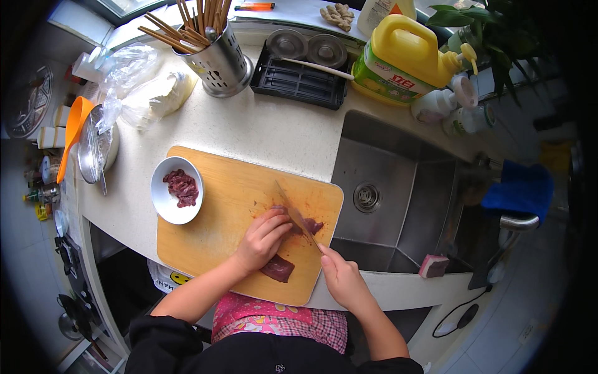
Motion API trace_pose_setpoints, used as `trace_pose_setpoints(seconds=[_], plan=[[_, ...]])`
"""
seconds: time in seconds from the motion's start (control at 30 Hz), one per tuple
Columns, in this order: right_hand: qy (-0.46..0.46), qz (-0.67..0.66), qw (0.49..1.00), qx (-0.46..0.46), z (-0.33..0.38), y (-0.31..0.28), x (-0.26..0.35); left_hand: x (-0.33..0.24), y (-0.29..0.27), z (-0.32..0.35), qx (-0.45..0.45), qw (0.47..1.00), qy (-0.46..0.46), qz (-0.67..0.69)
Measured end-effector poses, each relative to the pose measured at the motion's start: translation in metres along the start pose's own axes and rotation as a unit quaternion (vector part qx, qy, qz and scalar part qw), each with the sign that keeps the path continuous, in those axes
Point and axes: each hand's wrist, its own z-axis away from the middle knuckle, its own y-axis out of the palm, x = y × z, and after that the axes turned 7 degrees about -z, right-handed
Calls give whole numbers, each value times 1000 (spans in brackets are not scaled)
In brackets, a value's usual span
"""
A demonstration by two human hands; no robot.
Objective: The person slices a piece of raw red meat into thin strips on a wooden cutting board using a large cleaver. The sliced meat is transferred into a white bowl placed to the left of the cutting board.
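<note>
- The wooden cutting board lies on the pale counter just left of the steel sink; everything here is placed from that board
- On the board's right half the left hand is curled, fingertips tucked, pressing down a dark red piece of raw meat; a second slab of meat lies at the board's near edge, just below that hand
- The right hand is closed round the handle of a knife; the blade runs up and away, laid against the left knuckles and over the meat
- I would judge the slicing to be in mid-course: a white bowl on the board's left edge already holds cut strips; meat remains uncut under the hand and beside it
- The coming stroke, as I see it, calls for the blade kept against the knuckles, fingertips held back, and an even thin cut; the slab nearer the apron looks to be waiting its turn
- Beyond the board's far right corner, at the back of the sink, stands a big yellow jug with a handle, a green-and-white label on its flank; small white pump bottles crowd just right of it
- Beyond the board's far left, clear plastic bags lie crumpled; behind them a perforated steel holder of chopsticks, with a black drain tray to its right
</note>
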Motion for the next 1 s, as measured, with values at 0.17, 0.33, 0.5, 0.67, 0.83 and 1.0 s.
trace_pose_setpoints(seconds=[0.17,0.33,0.5,0.67,0.83,1.0], plan=[[-54,-3,998,-34,10,-1,7,-1,-3,0,26,1000,8,2],[-55,52,997,-4,19,0,13,-3,-4,0,21,999,-23,8],[-51,97,994,14,24,-1,8,-2,-4,2,44,998,-46,11],[-47,124,991,26,19,-2,14,-2,-6,2,45,997,-63,11],[-81,148,985,33,-26,7,26,-1,0,4,52,997,-52,20],[-61,154,985,56,-21,5,17,2,-3,3,55,997,-52,2]])
